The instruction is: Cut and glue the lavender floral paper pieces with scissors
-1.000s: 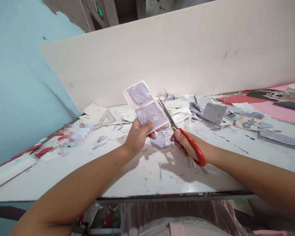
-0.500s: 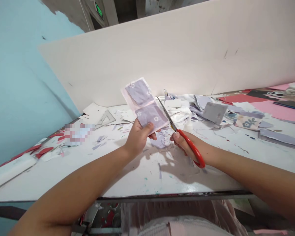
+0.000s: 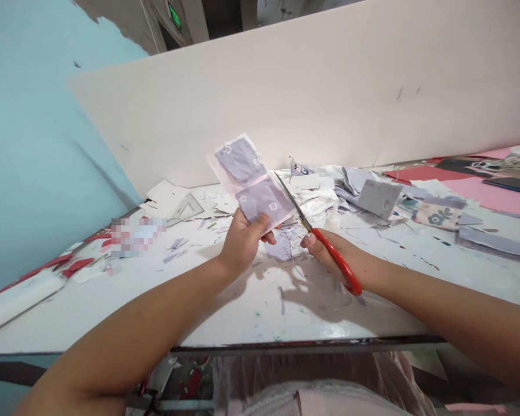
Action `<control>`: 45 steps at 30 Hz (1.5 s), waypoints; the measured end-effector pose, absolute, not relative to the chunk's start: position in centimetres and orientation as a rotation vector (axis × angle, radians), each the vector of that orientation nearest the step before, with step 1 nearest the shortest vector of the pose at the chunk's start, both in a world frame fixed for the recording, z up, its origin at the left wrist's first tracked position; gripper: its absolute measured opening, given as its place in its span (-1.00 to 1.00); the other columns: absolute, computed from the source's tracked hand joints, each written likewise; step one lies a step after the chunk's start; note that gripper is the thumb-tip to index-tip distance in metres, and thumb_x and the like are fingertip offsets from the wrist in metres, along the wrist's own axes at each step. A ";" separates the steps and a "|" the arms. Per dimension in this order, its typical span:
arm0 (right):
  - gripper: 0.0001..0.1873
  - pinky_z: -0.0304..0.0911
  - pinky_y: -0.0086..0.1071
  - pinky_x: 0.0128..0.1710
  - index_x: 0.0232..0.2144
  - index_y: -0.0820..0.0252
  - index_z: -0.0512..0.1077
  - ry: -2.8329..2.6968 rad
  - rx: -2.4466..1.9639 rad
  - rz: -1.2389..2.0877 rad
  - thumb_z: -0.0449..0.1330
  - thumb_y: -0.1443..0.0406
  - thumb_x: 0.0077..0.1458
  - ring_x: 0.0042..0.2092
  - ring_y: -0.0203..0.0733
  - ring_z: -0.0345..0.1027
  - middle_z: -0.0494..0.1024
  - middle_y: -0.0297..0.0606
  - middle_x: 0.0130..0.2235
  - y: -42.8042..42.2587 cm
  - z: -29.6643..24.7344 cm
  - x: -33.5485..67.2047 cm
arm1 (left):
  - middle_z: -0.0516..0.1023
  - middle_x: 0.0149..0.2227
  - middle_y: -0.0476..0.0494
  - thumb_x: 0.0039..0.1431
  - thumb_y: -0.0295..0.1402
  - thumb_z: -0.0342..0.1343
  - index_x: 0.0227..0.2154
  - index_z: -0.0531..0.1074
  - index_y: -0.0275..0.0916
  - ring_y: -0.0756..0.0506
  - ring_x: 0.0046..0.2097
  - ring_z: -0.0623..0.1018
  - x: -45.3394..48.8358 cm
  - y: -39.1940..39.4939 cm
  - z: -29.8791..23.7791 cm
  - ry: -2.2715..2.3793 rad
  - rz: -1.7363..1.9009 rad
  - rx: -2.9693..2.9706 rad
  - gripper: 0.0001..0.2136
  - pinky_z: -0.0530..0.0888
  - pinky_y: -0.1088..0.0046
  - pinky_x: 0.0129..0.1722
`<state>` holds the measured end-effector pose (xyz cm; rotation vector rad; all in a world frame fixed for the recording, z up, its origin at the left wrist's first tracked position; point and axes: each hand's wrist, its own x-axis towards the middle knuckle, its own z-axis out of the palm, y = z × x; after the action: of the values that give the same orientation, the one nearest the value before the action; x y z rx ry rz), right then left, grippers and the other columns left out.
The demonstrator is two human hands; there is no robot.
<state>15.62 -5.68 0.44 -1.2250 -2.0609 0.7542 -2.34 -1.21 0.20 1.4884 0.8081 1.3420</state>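
My left hand [image 3: 241,245] pinches a pale pink sheet [image 3: 250,182] printed with two lilac squares and small white flowers. My right hand [image 3: 325,248] is shut on red-handled scissors [image 3: 338,261], its fingers through the loops. Their narrow steel blades [image 3: 291,202] point up and to the left, lying close beside the sheet's right edge. The blades look nearly closed, and I cannot tell whether they touch the paper. Below my hands, a lilac paper scrap [image 3: 281,245] lies on the white table [image 3: 242,312].
Paper offcuts, a clear set square [image 3: 186,208] and a blurred patch [image 3: 136,237] lie across the table. A white board [image 3: 286,98] stands behind it. Pink and red card [image 3: 472,185] lies at the right, and a white roll [image 3: 21,300] at the left.
The pink sheet has turned slightly and moved left in my left hand. The scissors stay close beside its edge, and the view has shifted very little.
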 end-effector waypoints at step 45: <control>-0.44 0.17 -0.43 -0.62 -0.43 0.17 0.17 -2.084 -1.173 0.900 -0.28 -0.16 0.03 -0.57 -0.31 0.07 0.14 -0.40 -0.58 -5.9 2.1 15.9 | 0.43 -0.52 0.03 0.06 -0.29 0.01 -0.38 0.19 -0.23 0.09 -0.61 0.38 -2.2 -2.1 0.3 0.765 1.150 1.595 -0.85 0.32 0.50 -0.53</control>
<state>15.91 -5.95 2.08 -1.1734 -2.0837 0.9000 -2.18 -2.13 0.30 1.5953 0.7650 1.1504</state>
